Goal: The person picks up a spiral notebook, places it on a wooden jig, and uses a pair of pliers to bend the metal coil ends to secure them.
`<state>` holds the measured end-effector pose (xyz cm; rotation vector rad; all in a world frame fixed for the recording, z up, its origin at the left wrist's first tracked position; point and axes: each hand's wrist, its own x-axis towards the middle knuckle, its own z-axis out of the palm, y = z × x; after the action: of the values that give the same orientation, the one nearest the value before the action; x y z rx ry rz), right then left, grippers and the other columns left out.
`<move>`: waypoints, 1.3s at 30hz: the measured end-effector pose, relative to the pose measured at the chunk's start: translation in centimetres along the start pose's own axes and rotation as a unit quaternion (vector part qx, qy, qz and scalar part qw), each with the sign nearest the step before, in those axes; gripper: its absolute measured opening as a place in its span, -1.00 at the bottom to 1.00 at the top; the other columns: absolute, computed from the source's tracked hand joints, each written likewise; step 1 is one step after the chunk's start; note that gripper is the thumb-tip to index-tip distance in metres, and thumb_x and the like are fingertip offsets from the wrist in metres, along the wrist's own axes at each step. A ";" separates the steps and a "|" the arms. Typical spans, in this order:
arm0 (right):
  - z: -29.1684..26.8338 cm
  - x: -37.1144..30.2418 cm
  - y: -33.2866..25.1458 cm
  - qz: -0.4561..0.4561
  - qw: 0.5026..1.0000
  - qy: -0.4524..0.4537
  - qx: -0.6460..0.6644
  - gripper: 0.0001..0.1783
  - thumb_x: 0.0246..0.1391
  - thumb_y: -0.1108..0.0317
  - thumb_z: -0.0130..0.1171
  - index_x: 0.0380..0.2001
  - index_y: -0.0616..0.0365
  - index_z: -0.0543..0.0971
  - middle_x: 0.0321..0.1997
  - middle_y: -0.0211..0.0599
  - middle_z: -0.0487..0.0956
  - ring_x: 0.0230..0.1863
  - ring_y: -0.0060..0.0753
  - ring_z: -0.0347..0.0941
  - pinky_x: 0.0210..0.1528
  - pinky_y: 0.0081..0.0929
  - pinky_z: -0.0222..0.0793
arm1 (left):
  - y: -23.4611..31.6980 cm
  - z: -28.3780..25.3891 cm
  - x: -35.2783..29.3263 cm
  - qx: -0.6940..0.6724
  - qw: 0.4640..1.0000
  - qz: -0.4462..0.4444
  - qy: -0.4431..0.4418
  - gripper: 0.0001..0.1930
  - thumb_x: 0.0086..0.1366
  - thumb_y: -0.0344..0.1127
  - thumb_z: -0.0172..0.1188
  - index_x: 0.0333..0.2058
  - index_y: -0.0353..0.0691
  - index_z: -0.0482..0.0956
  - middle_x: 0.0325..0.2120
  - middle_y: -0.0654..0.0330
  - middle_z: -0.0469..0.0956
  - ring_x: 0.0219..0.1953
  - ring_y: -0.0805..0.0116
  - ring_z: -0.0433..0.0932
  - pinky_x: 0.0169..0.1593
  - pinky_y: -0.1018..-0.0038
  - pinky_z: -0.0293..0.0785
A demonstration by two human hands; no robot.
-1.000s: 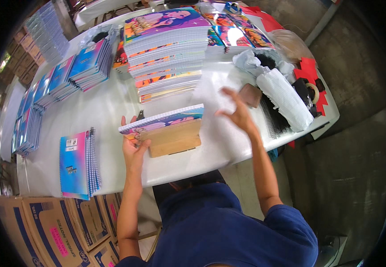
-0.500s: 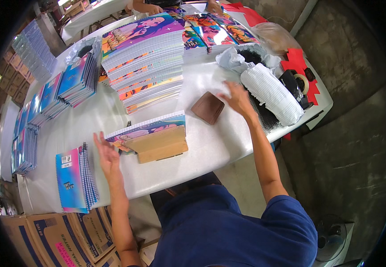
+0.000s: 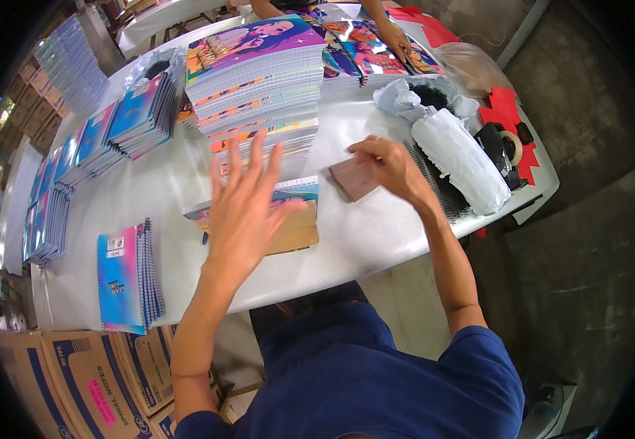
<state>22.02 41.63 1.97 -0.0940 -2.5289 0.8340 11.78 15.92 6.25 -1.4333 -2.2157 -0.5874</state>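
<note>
My left hand [image 3: 244,201] is raised with its fingers spread, in front of a tan stand [image 3: 292,230]. It hides part of the unbound notebook [image 3: 303,190] with punched edge up that leans on the stand. My right hand [image 3: 394,168] is closed, fingertips bent together, beside and partly over a brown block [image 3: 352,179] on the white table. Whether anything is between those fingertips is too small to make out. Behind both hands rises a tall stack of unbound notebooks [image 3: 255,80] with colourful covers.
Blue-pink spiral notebooks [image 3: 123,282] stand in piles at the left. At the right lie a white wrapped roll [image 3: 460,161], black coils [image 3: 431,164], a tape roll [image 3: 511,146] and red paper [image 3: 504,110]. Another person's hand [image 3: 394,40] reaches over covers at the far side.
My left hand has risen and moved right, in front of the stand. My right hand has drawn its fingers together beside the brown block. The other person's hand has come farther over the covers.
</note>
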 end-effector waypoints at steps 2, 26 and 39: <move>0.9 0.3 -5.0 -0.035 0.997 -0.005 0.072 -0.74 -0.05 0.55 0.23 -0.21 0.20 0.64 -0.33 -0.19 0.61 -0.34 -0.25 0.53 -0.25 -0.38 0.42 | -0.3 2.2 0.4 0.033 0.999 -0.001 -0.030 -0.35 0.21 0.07 0.16 0.21 -0.14 0.36 0.17 0.10 0.39 0.29 -0.10 0.20 0.29 -0.13 -0.01; 1.1 0.6 -5.4 -0.061 0.968 -0.132 0.203 -0.74 -0.04 0.61 0.23 -0.22 0.20 0.61 -0.33 -0.22 0.60 -0.29 -0.30 0.53 -0.22 -0.38 0.41 | 0.0 3.5 -0.6 -0.024 0.997 0.004 -0.067 -0.55 0.27 -0.04 0.13 0.11 0.01 0.47 0.06 0.32 0.52 0.07 0.10 0.49 0.15 0.07 0.34; 1.2 -1.9 -7.6 -0.094 0.993 -0.043 -0.060 -0.75 -0.01 0.54 0.19 -0.22 0.16 0.45 -0.22 -0.21 0.48 -0.29 -0.02 0.49 -0.31 -0.15 0.40 | 1.2 2.0 0.8 -0.123 0.979 -0.046 -0.153 -0.57 0.23 -0.20 0.19 0.10 0.07 0.49 0.01 0.24 0.55 0.00 0.09 0.55 -0.04 0.21 0.51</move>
<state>23.78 34.41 4.74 0.1421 -2.6178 0.6234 12.32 18.08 5.27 -1.6440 -2.5317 -0.7385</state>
